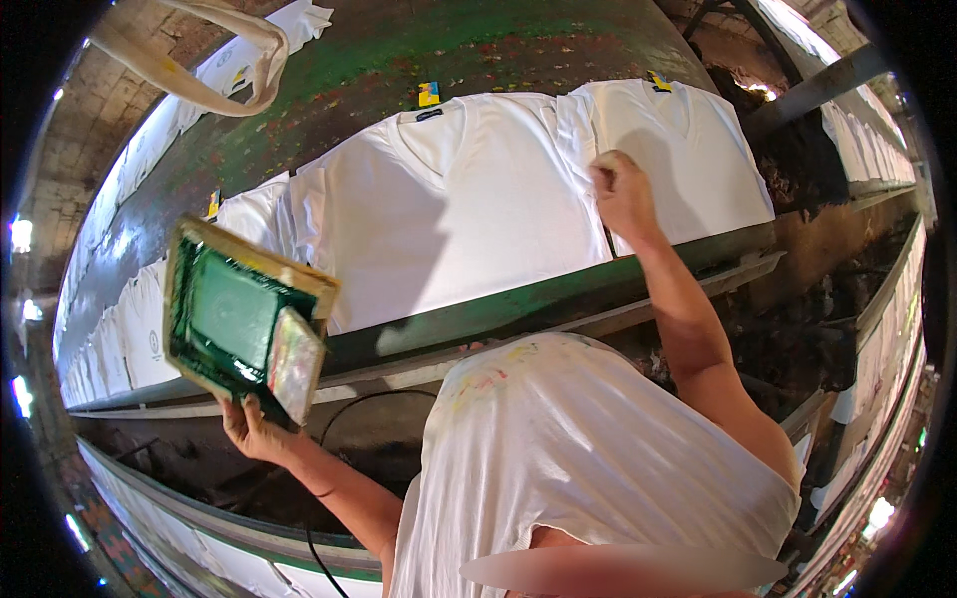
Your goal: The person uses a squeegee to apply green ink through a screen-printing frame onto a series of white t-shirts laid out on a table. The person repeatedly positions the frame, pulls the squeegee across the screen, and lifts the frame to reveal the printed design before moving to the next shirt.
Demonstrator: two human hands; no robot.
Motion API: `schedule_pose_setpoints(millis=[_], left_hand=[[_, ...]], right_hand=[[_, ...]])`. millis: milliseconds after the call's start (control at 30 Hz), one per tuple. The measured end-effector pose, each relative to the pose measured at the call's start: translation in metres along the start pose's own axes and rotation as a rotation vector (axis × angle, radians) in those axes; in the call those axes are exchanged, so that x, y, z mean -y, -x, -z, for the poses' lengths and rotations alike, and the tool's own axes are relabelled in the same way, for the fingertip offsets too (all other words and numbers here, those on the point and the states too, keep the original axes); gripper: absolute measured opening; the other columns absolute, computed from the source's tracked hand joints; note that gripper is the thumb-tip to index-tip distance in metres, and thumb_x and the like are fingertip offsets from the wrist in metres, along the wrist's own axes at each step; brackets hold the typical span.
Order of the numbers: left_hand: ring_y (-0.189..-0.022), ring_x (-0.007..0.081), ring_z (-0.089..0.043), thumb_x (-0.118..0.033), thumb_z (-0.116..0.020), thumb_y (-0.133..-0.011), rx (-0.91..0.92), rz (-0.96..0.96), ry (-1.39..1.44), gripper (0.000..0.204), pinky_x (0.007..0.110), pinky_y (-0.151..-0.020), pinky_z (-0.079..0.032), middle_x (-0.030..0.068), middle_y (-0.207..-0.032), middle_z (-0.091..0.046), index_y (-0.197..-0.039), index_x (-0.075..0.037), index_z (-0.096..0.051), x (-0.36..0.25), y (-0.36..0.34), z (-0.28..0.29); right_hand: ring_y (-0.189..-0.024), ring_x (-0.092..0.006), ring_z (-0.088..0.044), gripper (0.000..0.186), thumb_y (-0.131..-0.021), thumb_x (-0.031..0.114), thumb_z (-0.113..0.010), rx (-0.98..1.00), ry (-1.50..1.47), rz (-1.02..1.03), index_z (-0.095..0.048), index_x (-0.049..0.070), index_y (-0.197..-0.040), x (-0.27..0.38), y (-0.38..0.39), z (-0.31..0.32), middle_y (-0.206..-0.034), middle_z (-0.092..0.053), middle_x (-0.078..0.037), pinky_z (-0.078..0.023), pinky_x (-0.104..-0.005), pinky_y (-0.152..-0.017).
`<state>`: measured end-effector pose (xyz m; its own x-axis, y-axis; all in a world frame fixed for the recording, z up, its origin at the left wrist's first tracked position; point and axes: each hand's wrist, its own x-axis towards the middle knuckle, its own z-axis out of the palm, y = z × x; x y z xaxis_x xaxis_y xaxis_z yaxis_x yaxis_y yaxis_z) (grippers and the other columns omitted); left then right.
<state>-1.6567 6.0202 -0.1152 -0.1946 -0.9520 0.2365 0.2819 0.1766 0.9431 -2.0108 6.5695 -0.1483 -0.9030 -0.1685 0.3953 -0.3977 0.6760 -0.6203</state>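
Observation:
My left hand point(257, 429) grips the lower edge of a wooden screen-printing frame point(175, 299), which is raised and tilted left of the middle shirt. Wet green ink coats the inside of the frame. A flat, paint-stained piece like a squeegee point(296, 367) leans in its lower right corner. My right hand point(625, 194) is over the border between two white V-neck T-shirts, the middle one point(498, 199) and the right one point(698, 149). Its fingers are curled together and slightly blurred; anything in them is hidden. Both shirts lie flat on a long, green-stained table point(558, 45).
More white shirts point(145, 309) line the table to the left, some with small dark prints. A pale looped strap or hose point(261, 75) hangs at the upper left. A rail point(558, 324) runs along the near edge. Further racks of shirts point(877, 140) stand at right.

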Motion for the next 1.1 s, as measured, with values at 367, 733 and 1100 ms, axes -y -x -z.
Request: schedule_pose_setpoints(millis=[367,733,1100], left_hand=[[-0.147,0.0308,-0.062,0.021,-0.073,-0.082,0.721,0.236,0.046,0.044,0.042,-0.119,-0.053,0.0228,-0.161,-0.065,-0.120,0.000,-0.076,0.055,0.153,-0.190],[-0.130,0.0272,-0.069,0.016,-0.073,-0.083,0.985,-0.108,-0.006,0.039,0.034,-0.102,-0.058,0.0215,-0.157,-0.065,-0.113,-0.007,-0.076,0.069,0.248,-0.257],[-0.129,0.0270,-0.070,0.019,-0.070,-0.085,0.885,0.083,-0.031,0.034,0.037,-0.108,-0.056,0.0199,-0.157,-0.065,-0.108,-0.005,-0.076,0.101,0.227,-0.235]], right_hand=[[-0.130,-0.0173,-0.067,0.059,-0.121,0.045,-0.055,0.225,-1.217,-0.440,-0.061,-0.003,-0.156,0.065,0.103,0.018,-0.142,-0.071,-0.016,-0.053,-0.0376,-0.112],[-0.142,-0.0207,-0.061,0.053,-0.116,0.022,-0.065,-0.172,-0.895,-0.591,-0.059,-0.008,-0.160,0.015,0.146,0.038,-0.155,-0.067,-0.015,-0.043,-0.0384,-0.124],[-0.142,-0.0195,-0.059,0.062,-0.110,0.014,-0.074,0.097,-0.697,-0.459,-0.053,-0.004,-0.165,0.014,0.127,-0.003,-0.157,-0.063,-0.014,-0.045,-0.0356,-0.122]])
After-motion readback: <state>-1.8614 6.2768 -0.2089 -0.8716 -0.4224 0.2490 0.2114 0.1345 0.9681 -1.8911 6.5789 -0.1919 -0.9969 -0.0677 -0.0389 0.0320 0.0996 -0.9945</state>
